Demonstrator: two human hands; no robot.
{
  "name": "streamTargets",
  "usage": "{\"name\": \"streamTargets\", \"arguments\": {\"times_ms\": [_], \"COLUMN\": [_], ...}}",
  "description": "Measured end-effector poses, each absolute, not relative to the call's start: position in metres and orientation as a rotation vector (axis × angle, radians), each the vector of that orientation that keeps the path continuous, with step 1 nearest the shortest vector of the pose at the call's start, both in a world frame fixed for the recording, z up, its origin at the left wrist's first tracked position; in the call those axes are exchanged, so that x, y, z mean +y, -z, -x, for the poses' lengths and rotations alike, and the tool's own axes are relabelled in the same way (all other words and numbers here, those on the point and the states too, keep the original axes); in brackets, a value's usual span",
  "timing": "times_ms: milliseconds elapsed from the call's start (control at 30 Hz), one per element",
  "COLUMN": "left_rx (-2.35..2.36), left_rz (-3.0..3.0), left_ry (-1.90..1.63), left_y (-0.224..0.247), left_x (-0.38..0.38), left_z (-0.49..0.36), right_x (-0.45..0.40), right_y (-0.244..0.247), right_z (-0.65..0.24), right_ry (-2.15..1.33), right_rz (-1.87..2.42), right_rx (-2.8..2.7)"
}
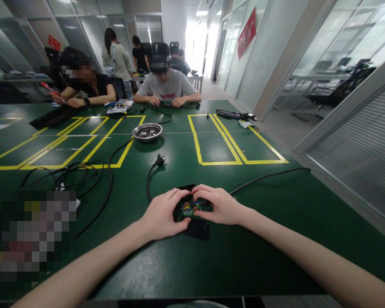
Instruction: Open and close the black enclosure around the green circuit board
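A small green circuit board (188,210) with copper-coloured coils lies between my hands near the table's front. My left hand (160,214) curves round its left side, thumb at the near edge and fingers at the far edge. From the right, my right hand (223,206) pinches round the board's other side with bent fingers. Dark casing (197,229) shows below the board, and more black plastic shows behind the fingertips; whether these are one part I cannot tell. A black power plug (160,160) on a short cord leads toward my left hand. Another black cable (266,176) runs off to the right.
On the green table (259,265), a metal bowl (147,132) holds small metal parts. Coiled black cables (70,175) lie at left. Yellow tape (221,163) marks rectangles. A dark tripod-like object (235,114) lies at the far right. Two people (168,83) sit working across the table.
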State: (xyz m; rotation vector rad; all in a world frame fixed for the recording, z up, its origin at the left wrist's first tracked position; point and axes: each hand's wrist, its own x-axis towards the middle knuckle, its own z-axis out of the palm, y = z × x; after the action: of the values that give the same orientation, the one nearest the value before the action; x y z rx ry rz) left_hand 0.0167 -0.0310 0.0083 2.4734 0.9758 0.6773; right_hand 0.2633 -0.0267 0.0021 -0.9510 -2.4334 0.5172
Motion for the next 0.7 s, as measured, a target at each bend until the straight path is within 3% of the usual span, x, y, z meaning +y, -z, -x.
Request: {"name": "streamTargets", "arguments": {"times_ms": [367, 700], "left_rx": [0.972, 1.006], "left_rz": [-2.411, -2.365], "left_ry": [-0.698, -0.628], "left_y": [-0.011, -0.014], "left_x": [-0.029, -0.027], "left_z": [-0.015, -0.016], "right_x": [-0.025, -0.021], "right_y": [0.006, 0.005], "right_z": [-0.263, -0.264], "right_ry": [-0.248, -0.408], "right_rz": [0.945, 0.821], "right_rx": [-2.457, -2.431]}}
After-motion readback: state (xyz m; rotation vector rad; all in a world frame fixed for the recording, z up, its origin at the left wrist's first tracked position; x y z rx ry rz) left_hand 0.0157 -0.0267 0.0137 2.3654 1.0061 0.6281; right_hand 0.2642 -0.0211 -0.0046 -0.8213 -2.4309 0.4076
